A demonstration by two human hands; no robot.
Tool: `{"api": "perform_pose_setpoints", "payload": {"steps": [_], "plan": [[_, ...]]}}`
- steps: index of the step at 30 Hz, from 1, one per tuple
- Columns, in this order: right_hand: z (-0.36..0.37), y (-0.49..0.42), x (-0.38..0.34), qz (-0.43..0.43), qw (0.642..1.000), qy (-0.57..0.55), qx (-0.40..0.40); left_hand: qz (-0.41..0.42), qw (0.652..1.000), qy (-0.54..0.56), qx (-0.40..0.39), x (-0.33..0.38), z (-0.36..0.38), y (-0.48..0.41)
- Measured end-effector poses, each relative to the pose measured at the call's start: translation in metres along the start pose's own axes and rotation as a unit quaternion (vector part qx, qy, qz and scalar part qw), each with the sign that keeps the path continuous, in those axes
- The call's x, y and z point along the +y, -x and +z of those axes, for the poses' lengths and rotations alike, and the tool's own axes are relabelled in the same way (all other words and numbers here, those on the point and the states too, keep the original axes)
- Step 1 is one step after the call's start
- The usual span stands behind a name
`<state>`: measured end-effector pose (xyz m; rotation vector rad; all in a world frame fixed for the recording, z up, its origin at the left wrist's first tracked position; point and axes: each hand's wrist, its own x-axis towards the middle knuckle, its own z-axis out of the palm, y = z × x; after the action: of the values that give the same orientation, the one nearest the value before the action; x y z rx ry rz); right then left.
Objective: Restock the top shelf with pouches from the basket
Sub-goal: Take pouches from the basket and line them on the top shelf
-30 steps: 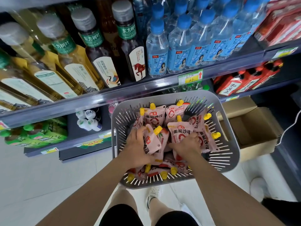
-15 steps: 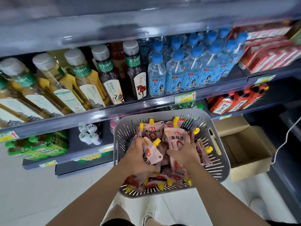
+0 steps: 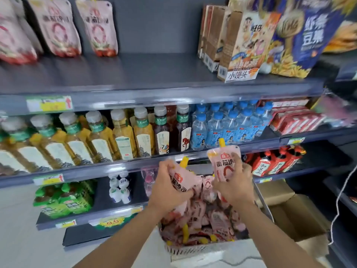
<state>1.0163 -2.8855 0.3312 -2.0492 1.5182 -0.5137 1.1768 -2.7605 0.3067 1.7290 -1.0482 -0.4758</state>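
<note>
left hand [image 3: 170, 190]: fingers [image 3: 165, 168] clenched round a tilted ketchup pouch [image 3: 183, 180], pink, with its yellow spout poking up past the knuckles. right hand [image 3: 234, 183]: fingers [image 3: 239, 165] grasping an upright ketchup pouch [image 3: 224, 163] by its lower half, spout on top. the two pouches are near each other with a gap between. directly under both hands is the basket [image 3: 193, 250], slotted rim, heaped with loose pouches [image 3: 201, 215] of the same kind; can't tell if the tilted pouch's bottom clears the heap. well above the fingers is the grey top shelf [image 3: 154, 74]. up and left of the fingers, shelf pouches [image 3: 98, 28] stand against the back panel; up and right, snack boxes [image 3: 239, 47] and a blue snack bag [image 3: 309, 35]. between the fingers and the top shelf, tea bottles [image 3: 123, 136] and blue-capped water bottles [image 3: 222, 128]. right of the right hand, red drink packs [image 3: 270, 165], and lower down an open cardboard box [image 3: 293, 215]. left of the left hand, green cartons [image 3: 63, 198]. frame is motion-blurred.
</note>
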Motion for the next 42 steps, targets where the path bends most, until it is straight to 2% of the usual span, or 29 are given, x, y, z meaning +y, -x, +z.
{"api": "perform_pose_setpoints", "payload": {"steps": [5,7,12,17,22,27,31,37,42], "plan": [[-0.016,0.028,-0.081,-0.101,0.988,-0.055,0.105,0.062,0.990,-0.053,0.111,0.046,-0.082,0.009],[-0.017,0.041,-0.114,-0.131,0.982,-0.067,0.115,0.090,0.981,-0.095,0.145,0.061,-0.119,0.015],[-0.008,0.081,-0.194,-0.203,0.964,-0.089,0.145,0.100,0.947,-0.194,0.235,0.085,-0.220,0.035],[0.006,0.110,-0.269,-0.284,0.928,-0.121,0.208,0.112,0.911,-0.269,0.293,0.095,-0.303,0.047],[0.015,0.108,-0.336,-0.343,0.904,-0.152,0.205,0.111,0.894,-0.267,0.342,0.111,-0.358,0.020],[0.028,0.064,-0.391,-0.352,0.900,-0.154,0.209,0.117,0.875,-0.279,0.377,0.124,-0.390,-0.046],[0.039,0.004,-0.427,-0.336,0.903,-0.171,0.205,0.107,0.877,-0.237,0.404,0.128,-0.401,-0.123],[0.061,-0.097,-0.470,-0.277,0.931,-0.144,0.190,0.090,0.874,-0.222,0.423,0.109,-0.396,-0.241],[0.089,-0.152,-0.482,-0.262,0.942,-0.121,0.169,0.082,0.876,-0.244,0.408,0.083,-0.385,-0.298]]}}
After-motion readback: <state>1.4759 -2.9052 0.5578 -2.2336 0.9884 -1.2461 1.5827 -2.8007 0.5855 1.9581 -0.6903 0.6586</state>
